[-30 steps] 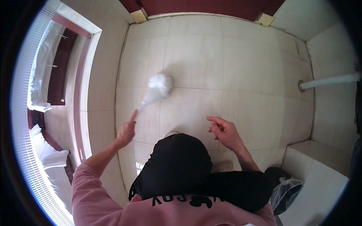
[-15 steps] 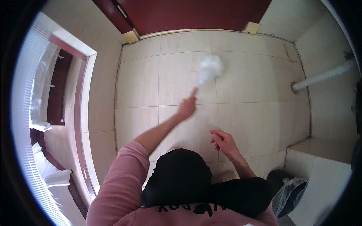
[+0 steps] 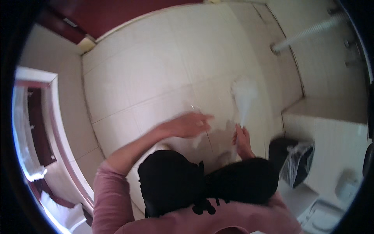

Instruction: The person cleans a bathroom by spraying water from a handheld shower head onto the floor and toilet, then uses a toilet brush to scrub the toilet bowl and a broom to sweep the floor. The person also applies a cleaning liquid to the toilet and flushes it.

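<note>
My right hand [image 3: 243, 142] is closed around the narrow end of a white, bushy-headed duster-like thing [image 3: 244, 99]. Its rounded, fluffy head is held over the tiled floor, blurred by motion, so the exact kind is hard to tell. To the left of it, my left hand [image 3: 191, 124] is over the floor with nothing in it. Its fingers point right toward the white thing, partly apart and a little smeared, not touching it. Both hands are in front of my black-clad knees [image 3: 169, 183].
Pale tiles [image 3: 156, 74] cover the floor up to a dark red door [image 3: 128, 13]. A white corrugated hose [image 3: 311, 34] runs along the right wall. A black bin [image 3: 280, 158] with a clear bag [image 3: 298, 160] stands by a tiled ledge [image 3: 331, 144]. White fabric [image 3: 64, 212] lies at the left.
The white thing has passed from my left hand to my right and moved right and nearer. My left hand has drawn back. The view has turned and shifted right.
</note>
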A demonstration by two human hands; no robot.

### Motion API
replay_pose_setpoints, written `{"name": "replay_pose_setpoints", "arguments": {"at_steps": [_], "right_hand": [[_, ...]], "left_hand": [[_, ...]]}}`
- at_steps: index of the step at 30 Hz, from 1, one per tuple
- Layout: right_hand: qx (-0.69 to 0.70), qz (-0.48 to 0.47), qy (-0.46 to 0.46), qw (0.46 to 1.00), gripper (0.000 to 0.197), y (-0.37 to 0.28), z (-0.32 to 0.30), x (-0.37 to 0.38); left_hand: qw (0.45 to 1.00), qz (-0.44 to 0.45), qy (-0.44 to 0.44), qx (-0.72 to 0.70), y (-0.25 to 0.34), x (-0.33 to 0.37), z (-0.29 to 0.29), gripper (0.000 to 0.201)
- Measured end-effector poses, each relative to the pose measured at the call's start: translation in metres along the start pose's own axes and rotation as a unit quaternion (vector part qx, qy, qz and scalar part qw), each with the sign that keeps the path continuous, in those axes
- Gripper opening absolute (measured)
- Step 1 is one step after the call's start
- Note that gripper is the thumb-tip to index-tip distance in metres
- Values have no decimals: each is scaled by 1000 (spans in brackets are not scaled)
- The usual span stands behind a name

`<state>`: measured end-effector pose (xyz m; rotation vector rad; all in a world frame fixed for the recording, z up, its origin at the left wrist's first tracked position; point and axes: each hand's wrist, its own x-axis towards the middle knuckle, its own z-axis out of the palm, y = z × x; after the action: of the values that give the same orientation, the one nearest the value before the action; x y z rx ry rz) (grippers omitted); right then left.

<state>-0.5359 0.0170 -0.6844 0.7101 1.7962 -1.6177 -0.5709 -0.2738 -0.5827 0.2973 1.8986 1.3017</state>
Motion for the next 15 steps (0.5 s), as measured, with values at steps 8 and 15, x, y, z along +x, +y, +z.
{"name": "replay_pose_setpoints", "arguments": {"at_steps": [8, 15], "right_hand": [[-285, -194, 23, 938, 27, -38, 25, 12], [-366, -218, 21, 905, 28, -19, 14, 10]], "left_hand": [[969, 162, 100, 158, 133, -63, -7, 34], [969, 142, 64, 191, 134, -66, 4, 32]]}}
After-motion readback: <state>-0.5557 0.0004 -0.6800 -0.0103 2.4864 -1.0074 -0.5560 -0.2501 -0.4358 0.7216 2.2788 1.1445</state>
